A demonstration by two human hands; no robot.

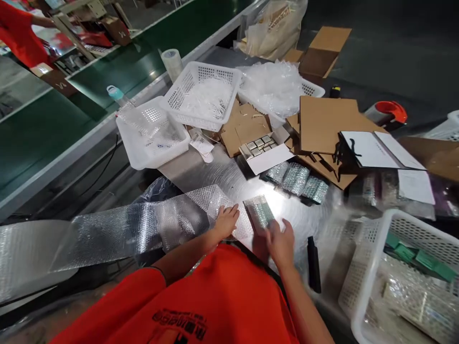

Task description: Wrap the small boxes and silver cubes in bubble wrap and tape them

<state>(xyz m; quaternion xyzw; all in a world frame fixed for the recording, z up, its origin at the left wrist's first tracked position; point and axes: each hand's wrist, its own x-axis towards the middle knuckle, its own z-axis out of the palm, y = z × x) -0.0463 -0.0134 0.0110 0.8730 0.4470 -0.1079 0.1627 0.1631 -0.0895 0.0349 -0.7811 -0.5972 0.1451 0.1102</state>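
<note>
Small green pack [260,210]: on the metal table [226,168], in front of me, its upper part under clear wrap. My right hand [281,243] is at its near end. The fingers there are blurred; a gap shows between two of them, but I cannot tell whether they clamp the pack. My left hand [227,223] lies to the left of the pack, palm down on the bubble wrap [143,229], fingers slightly apart and gripping nothing that I can see. This strip runs leftward from beside the pack to a large roll [32,258].

Beyond the pack and slightly right: a row of wrapped packs [296,179]. Just behind that row: an open white box [270,160] holding small square-topped pieces [260,145]. Right of the pack, on the near side: a black bar-shaped object [313,265]. Farther right: a white basket [369,286] containing green pieces [426,260] and bubble-wrapped items [412,291]. Beyond the pack, to the left: a white tray [138,160] and a perforated basket [197,123] of white, thin pieces [211,98]. Beyond the pack, to the right: flat cardboard [322,124].
</note>
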